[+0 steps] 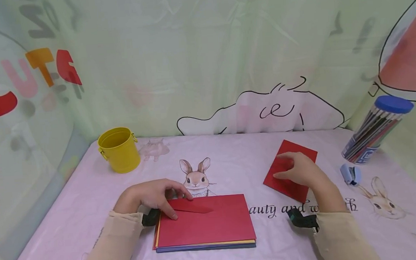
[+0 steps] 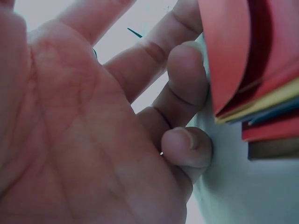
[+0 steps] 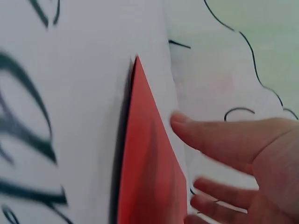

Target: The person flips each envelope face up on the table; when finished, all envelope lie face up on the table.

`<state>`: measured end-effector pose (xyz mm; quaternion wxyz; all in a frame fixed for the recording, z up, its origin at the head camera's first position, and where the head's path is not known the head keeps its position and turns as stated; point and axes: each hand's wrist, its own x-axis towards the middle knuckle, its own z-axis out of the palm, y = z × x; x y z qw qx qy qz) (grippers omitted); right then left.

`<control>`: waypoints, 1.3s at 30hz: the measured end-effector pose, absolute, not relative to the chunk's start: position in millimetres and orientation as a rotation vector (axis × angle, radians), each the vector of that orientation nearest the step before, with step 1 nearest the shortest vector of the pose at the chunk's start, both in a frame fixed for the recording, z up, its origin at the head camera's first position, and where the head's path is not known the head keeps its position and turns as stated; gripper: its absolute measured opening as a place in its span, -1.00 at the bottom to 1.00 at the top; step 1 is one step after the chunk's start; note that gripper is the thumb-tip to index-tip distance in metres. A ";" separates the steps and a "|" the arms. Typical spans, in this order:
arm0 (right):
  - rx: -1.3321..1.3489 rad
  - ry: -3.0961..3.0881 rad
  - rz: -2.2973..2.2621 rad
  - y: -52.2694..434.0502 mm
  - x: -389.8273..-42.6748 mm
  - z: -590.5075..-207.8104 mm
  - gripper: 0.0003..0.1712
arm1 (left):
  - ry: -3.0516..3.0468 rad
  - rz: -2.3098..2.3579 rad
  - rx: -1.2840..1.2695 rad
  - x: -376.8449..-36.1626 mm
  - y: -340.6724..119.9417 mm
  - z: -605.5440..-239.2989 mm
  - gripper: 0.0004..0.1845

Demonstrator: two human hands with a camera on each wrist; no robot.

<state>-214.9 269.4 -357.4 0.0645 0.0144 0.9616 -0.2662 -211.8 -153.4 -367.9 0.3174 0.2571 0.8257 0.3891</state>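
My left hand (image 1: 158,196) is at the back left corner of a stack of coloured paper (image 1: 219,245), thumb on top and fingers at the back edge. It pinches the top red sheet (image 1: 214,226), which bows up near the fingers. In the left wrist view the sheet's curved edge (image 2: 224,70) stands over yellow, blue and red layers; the ring and little fingers are curled beside the stack. My right hand (image 1: 301,169) hovers over a folded red paper (image 1: 285,144) on the table. In the right wrist view its thumb and fingers are spread beside the red paper (image 3: 145,154).
A yellow bucket (image 1: 122,152) stands at the back left. At the right are a tilted-looking clear tub of pencils (image 1: 372,130) with a blue lid and a small light-blue sharpener-like object (image 1: 350,174). A printed cloth covers the table (image 1: 232,164); curtains rise behind.
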 end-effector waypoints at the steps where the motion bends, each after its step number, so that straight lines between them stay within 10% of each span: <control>1: 0.088 2.908 -0.778 273.2 -215.4 -357.7 -0.07 | 2.170 1.027 0.672 -211.6 -153.3 -367.8 -0.52; 39: 0.173 2.924 -0.628 265.8 -215.9 -371.6 -0.06 | 2.161 1.019 0.690 -213.1 -152.4 -369.0 -0.52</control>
